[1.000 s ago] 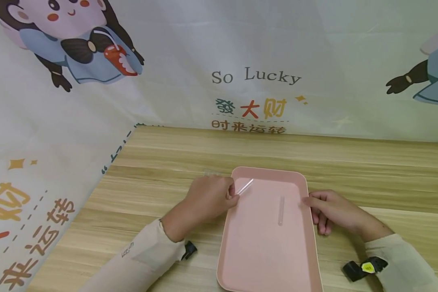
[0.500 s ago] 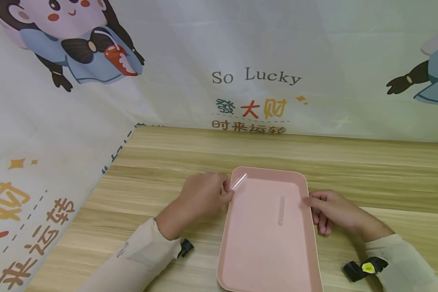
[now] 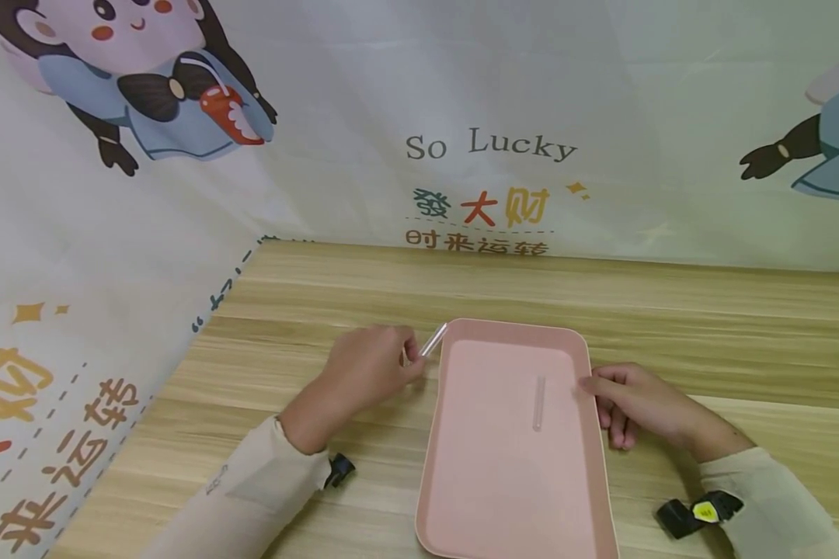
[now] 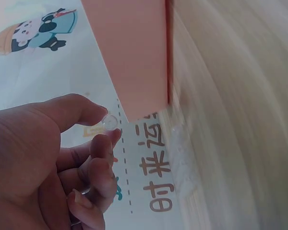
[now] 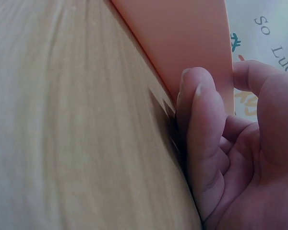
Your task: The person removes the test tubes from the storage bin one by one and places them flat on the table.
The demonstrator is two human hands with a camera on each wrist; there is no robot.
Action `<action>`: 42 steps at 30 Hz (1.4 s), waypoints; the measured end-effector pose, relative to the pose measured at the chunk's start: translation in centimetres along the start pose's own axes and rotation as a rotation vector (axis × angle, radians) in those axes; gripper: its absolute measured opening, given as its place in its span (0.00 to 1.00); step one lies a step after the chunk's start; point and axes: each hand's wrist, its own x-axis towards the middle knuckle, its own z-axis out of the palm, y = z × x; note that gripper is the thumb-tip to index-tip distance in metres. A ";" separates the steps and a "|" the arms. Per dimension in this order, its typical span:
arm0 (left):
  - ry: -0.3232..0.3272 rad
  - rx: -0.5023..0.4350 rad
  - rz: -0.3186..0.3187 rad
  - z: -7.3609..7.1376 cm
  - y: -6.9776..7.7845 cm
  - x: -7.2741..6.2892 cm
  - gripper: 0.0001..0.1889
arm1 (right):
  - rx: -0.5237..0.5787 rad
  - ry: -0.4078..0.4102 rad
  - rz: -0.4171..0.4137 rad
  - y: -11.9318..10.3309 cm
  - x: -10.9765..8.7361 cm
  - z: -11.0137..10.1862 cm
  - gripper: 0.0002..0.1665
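Observation:
My left hand point(image 3: 367, 365) is just left of the pink tray point(image 3: 510, 489), pinching a slim clear tube point(image 3: 433, 340) between thumb and index finger. In the left wrist view the round end of this tube point(image 4: 110, 122) points at the camera, and the other fingers are curled below it. A second clear tube point(image 3: 539, 404) with a rounded lower end lies inside the tray. My right hand point(image 3: 646, 407) grips the tray's right side, the thumb on the rim. Its other fingers point(image 5: 206, 134) lie against the outer wall in the right wrist view.
A blurred clear object point(image 4: 182, 165) lies on the wooden table point(image 3: 727, 334) beyond the tray's corner in the left wrist view; its kind cannot be made out. A printed white cloth point(image 3: 643, 101) encloses the table at the back and left.
My left hand has moved left with the tube, from over the tray's left rim to outside it. The right hand, the tray and the tube in it have stayed put.

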 end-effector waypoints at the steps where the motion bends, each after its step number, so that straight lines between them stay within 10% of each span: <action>1: -0.003 -0.001 -0.004 0.0 -0.1 0.0 0.09 | 0.001 0.000 0.000 0.0 0.0 0.0 0.28; 42: -0.067 0.065 -0.165 0.4 -5.2 0.6 0.13 | 0.002 -0.011 0.010 -0.2 0.0 0.0 0.23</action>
